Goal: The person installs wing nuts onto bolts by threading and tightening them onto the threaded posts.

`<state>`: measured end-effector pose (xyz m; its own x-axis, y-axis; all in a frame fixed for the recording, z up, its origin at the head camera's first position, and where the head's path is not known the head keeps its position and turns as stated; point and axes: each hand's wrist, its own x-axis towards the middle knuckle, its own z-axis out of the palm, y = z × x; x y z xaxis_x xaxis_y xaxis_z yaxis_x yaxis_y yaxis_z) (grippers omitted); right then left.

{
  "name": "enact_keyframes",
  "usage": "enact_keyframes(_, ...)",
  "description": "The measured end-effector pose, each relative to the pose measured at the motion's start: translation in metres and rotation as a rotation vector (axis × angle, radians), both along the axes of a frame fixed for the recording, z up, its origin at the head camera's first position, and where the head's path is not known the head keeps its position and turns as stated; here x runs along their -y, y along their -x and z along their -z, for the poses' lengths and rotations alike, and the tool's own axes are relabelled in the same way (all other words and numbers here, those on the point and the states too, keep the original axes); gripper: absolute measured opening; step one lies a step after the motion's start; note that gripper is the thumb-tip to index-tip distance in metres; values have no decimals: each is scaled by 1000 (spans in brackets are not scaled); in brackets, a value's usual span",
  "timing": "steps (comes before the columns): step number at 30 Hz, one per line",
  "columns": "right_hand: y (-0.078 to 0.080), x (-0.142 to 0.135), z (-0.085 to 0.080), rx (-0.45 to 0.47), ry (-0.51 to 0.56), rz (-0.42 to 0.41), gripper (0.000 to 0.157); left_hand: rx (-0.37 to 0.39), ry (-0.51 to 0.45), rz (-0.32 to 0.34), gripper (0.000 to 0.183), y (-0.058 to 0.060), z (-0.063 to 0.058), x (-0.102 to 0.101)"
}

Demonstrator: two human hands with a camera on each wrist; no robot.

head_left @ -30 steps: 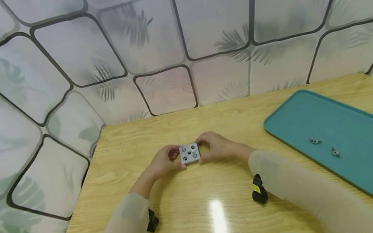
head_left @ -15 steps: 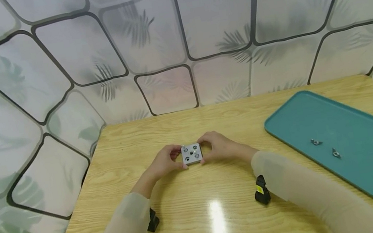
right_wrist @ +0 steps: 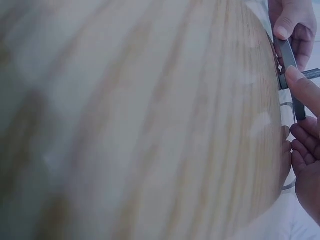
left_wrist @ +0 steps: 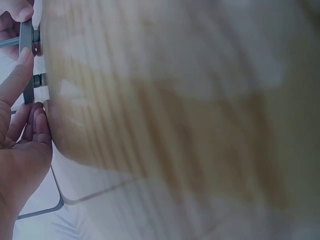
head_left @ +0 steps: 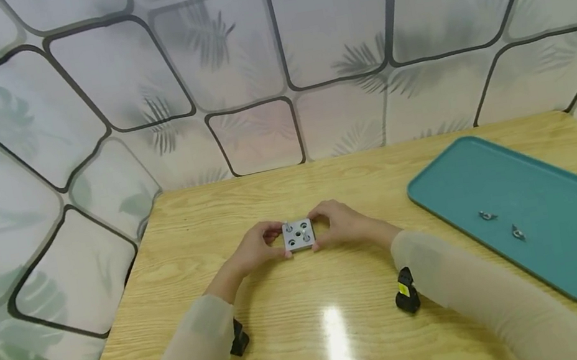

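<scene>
A small square grey metal plate with several holes is held just over the table. Two bolts stand up through it, one near its far left corner and one nearer the right front. In the left wrist view a bolt head shows on the plate's underside, facing the table. My left hand pinches the plate's left edge between thumb and fingers. From the opposite side my right hand pinches the right edge, thumb at the near corner. In the right wrist view a threaded bolt shank sticks out.
A teal tray lies at the right of the wooden table. Two metal wing nuts, a left one and a right one, rest apart in it. A patterned wall covering rises behind the table.
The plate has shifted slightly to the right, both hands moving along with it. Their grip looks the same. The tray and wing nuts have stayed put.
</scene>
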<state>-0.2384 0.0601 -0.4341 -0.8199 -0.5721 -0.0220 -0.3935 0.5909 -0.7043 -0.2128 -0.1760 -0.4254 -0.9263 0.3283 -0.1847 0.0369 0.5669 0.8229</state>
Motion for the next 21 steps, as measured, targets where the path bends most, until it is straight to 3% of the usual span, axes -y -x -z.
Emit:
enact_keyframes(10, -4, -4, 1, 42, 49, 1, 68, 27, -9, -44, 68, -3, 4, -4)
enact_keyframes(21, -8, -16, -2, 22, 39, 6, 65, 19, 5, -34, 64, -4, 2, -15)
